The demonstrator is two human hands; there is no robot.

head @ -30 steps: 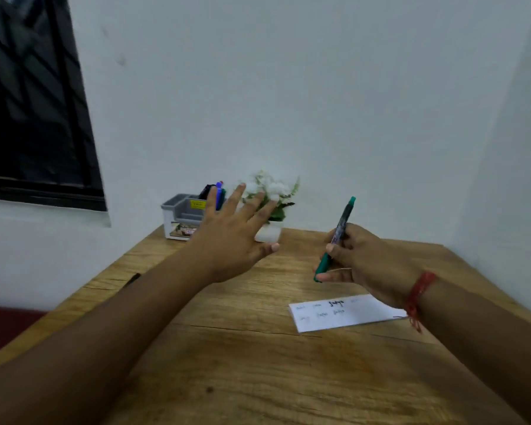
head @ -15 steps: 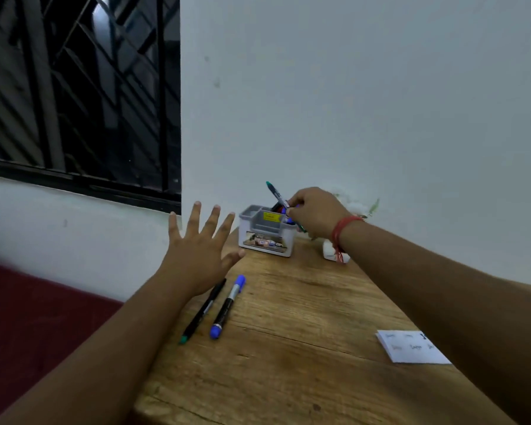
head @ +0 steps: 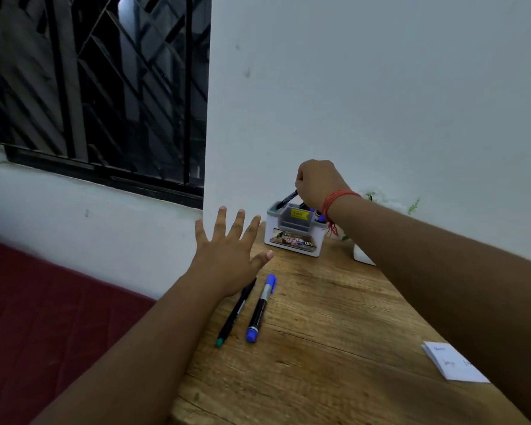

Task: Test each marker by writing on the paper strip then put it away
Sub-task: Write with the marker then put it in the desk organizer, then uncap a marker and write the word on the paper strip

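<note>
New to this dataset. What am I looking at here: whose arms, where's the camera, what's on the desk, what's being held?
There is no robot: these are a person's two bare arms, filmed by one wide-angle camera on their head, looking forward and down. The right hand, with a red thread at the wrist, is closed on a dark marker and tips it into a small grey-and-white organizer box by the wall; other markers stand in the box. The left hand is open, fingers spread, holding nothing, above the wooden desk. On the desk lie a green-tipped marker and a blue-capped marker side by side. The paper strip with test scribbles lies at the right, partly hidden by the right arm.
</note>
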